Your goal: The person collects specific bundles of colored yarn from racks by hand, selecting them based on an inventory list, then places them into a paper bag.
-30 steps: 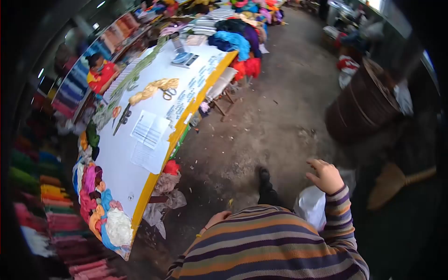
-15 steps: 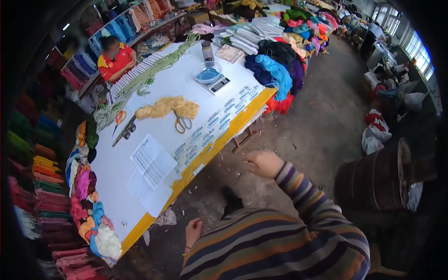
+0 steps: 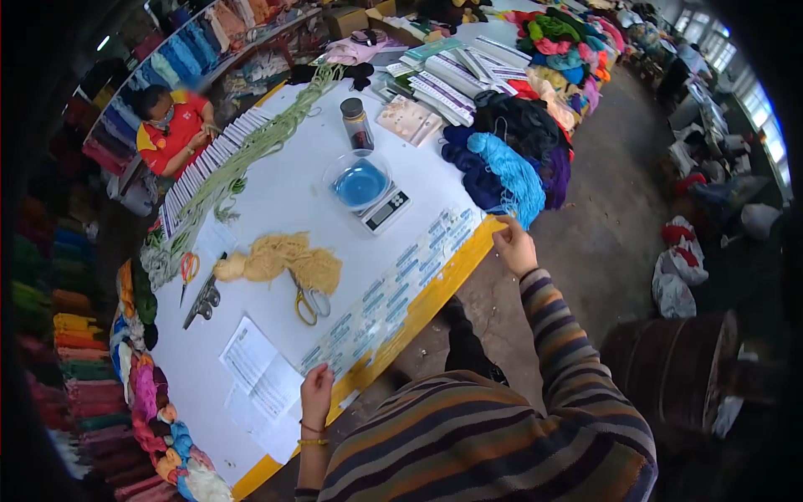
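Note:
My right hand (image 3: 514, 249) is at the yellow table edge, just below a hank of bright blue yarn (image 3: 508, 171). Its fingers are loosely bent and apart, with nothing visible in them. Over the near edge, beside the printed papers (image 3: 265, 368), my left hand (image 3: 316, 390) hovers with loosely bent fingers and nothing in it. Dark navy yarn (image 3: 470, 171) and black yarn (image 3: 512, 121) lie against the blue hank. On the white tabletop (image 3: 251, 305) are a tan yarn hank (image 3: 280, 259), yellow-and-grey scissors (image 3: 309, 307) and orange-handled scissors (image 3: 189, 269).
A digital scale (image 3: 386, 211) carries a clear bowl (image 3: 360, 183) with a blue bottom. Behind it stands a dark-lidded jar (image 3: 356, 125). Across the table sits a person in red (image 3: 171, 134), beside green yarn strands (image 3: 251, 142). A brown barrel (image 3: 669, 368) stands at right.
My view has moved closer to the table. My right hand has gone up to the edge beside the blue yarn, and my left hand has risen over the near edge by the papers.

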A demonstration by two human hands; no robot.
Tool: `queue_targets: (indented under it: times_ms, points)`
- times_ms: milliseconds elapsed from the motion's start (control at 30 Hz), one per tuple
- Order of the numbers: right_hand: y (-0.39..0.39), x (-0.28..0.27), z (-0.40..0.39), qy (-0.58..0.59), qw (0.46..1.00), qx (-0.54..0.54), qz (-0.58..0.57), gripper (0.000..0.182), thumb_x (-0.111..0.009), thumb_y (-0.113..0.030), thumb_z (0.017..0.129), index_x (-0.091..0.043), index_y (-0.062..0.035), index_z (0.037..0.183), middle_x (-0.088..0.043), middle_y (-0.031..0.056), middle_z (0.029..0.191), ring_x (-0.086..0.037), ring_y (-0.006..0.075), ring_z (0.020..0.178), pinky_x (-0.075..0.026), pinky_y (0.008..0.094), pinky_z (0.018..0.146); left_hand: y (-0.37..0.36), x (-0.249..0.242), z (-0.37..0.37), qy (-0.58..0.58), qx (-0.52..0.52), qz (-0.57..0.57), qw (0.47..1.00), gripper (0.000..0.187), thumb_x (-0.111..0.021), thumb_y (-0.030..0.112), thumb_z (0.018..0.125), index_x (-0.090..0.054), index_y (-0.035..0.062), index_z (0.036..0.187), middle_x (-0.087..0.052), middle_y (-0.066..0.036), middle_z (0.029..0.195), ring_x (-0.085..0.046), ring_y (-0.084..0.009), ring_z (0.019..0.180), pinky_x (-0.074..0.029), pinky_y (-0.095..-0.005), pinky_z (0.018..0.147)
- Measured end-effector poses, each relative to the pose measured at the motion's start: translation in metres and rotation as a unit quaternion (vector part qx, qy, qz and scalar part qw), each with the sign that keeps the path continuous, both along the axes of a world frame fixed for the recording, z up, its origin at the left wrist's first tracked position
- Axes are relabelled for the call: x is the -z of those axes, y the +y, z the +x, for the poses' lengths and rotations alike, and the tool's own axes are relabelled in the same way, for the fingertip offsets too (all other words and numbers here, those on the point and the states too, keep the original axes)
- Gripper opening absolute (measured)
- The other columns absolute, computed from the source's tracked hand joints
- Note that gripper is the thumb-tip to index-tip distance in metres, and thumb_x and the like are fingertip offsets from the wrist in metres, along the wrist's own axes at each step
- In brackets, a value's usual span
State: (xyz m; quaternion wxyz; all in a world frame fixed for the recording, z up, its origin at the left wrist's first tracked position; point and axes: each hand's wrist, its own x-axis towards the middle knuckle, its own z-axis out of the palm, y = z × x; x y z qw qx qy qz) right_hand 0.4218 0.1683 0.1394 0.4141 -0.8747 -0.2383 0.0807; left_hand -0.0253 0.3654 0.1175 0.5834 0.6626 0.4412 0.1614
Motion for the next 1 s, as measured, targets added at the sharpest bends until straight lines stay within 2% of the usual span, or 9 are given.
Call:
queue_targets:
  times_ms: [100, 233, 300, 467, 667, 733, 800, 933, 1000]
  points:
    - [0.047, 0.039, 0.107, 0.003, 0.999, 0.002, -0.036, 0.05, -0.062, -0.025, 0.073, -0.046, -0.0107, 0.118, -0.062, 0.0143, 0.092, -0.061, 0.0301, 0.083, -0.048, 0.0384, 0.073, -0.022, 0.027, 0.006, 0.17, -0.043, 0.043, 0.983, 0.025, -0.058, 0.016, 0.084, -0.058, -0.0017, 0.101, -0.062, -0.009, 0.084, -0.059, -0.0142, 0.078, -0.047, -0.026, 0.071]
    - [0.112, 0.064, 0.21, -0.006, 0.986, 0.083, -0.144, 0.058, -0.063, -0.028, 0.071, -0.041, -0.0167, 0.123, -0.047, 0.0159, 0.12, -0.048, 0.0352, 0.107, -0.041, 0.0427, 0.088, -0.076, 0.022, 0.058, 0.229, 0.016, -0.068, 0.971, 0.027, -0.061, 0.016, 0.081, -0.057, 0.0019, 0.103, -0.064, -0.012, 0.084, -0.06, -0.0176, 0.071, -0.049, -0.0262, 0.067]
    - [0.14, 0.056, 0.232, -0.007, 0.964, 0.136, -0.229, 0.062, -0.064, -0.029, 0.069, -0.039, -0.022, 0.126, -0.036, 0.0113, 0.132, -0.035, 0.0342, 0.12, -0.036, 0.0493, 0.092, -0.087, 0.021, 0.083, 0.155, 0.002, -0.084, 0.984, 0.028, -0.061, 0.015, 0.081, -0.056, 0.0037, 0.106, -0.063, -0.01, 0.081, -0.061, -0.0171, 0.069, -0.049, -0.026, 0.065]
    - [0.154, 0.1, 0.277, -0.054, 0.933, 0.149, -0.324, 0.057, -0.061, -0.025, 0.071, -0.039, -0.0274, 0.124, -0.035, 0.0088, 0.131, -0.039, 0.0296, 0.118, -0.037, 0.0486, 0.088, -0.079, -0.019, 0.138, 0.223, -0.045, -0.061, 0.972, 0.03, -0.058, 0.018, 0.083, -0.055, -0.001, 0.106, -0.063, -0.01, 0.087, -0.06, -0.0162, 0.079, -0.048, -0.0258, 0.072]
    - [0.094, 0.102, 0.293, 0.002, 0.99, 0.094, -0.108, 0.034, -0.054, -0.013, 0.068, -0.056, -0.0154, 0.102, -0.06, 0.0163, 0.091, -0.058, 0.035, 0.09, -0.045, 0.041, 0.078, -0.07, -0.03, 0.158, 0.252, -0.03, -0.053, 0.966, 0.031, -0.057, 0.021, 0.085, -0.055, -0.0022, 0.106, -0.063, -0.01, 0.09, -0.06, -0.0155, 0.081, -0.047, -0.0259, 0.074]
    - [0.068, 0.089, 0.278, 0.063, 0.997, 0.001, 0.044, 0.026, -0.052, -0.005, 0.065, -0.058, -0.007, 0.09, -0.061, 0.0085, 0.077, -0.06, 0.022, 0.078, -0.046, 0.0309, 0.07, -0.077, -0.014, 0.142, 0.213, -0.035, -0.066, 0.974, 0.032, -0.057, 0.02, 0.084, -0.055, -0.0012, 0.108, -0.063, -0.01, 0.091, -0.06, -0.0162, 0.081, -0.047, -0.0258, 0.074]
    - [0.047, 0.047, 0.235, 0.189, 0.966, -0.101, 0.144, 0.027, -0.049, 0.004, 0.063, -0.057, -0.0011, 0.088, -0.058, 0.0018, 0.078, -0.056, 0.0116, 0.073, -0.044, 0.0226, 0.067, -0.085, -0.008, 0.129, 0.182, 0.002, -0.044, 0.982, 0.031, -0.058, 0.018, 0.084, -0.055, -0.0003, 0.108, -0.062, -0.009, 0.091, -0.06, -0.0162, 0.081, -0.047, -0.0256, 0.073]
    - [0.043, -0.062, 0.096, 0.483, 0.794, -0.171, 0.327, 0.03, -0.054, 0.0, 0.07, -0.055, 0.0016, 0.1, -0.06, 0.0078, 0.088, -0.06, 0.0186, 0.078, -0.049, 0.0293, 0.073, -0.096, -0.029, 0.106, 0.122, 0.041, 0.033, 0.991, 0.033, -0.06, 0.013, 0.083, -0.052, 0.0003, 0.112, -0.061, -0.007, 0.094, -0.058, -0.0124, 0.083, -0.047, -0.0252, 0.075]
    - [0.053, -0.06, 0.038, 0.542, 0.731, -0.255, 0.327, 0.031, -0.054, -0.012, 0.078, -0.053, 0.0015, 0.106, -0.061, 0.0109, 0.094, -0.06, 0.021, 0.083, -0.05, 0.0322, 0.077, -0.099, -0.025, 0.081, -0.027, -0.01, -0.027, 0.999, 0.043, -0.063, 0.012, 0.08, -0.047, 0.0014, 0.119, -0.058, -0.008, 0.103, -0.056, -0.0135, 0.091, -0.045, -0.0252, 0.08]
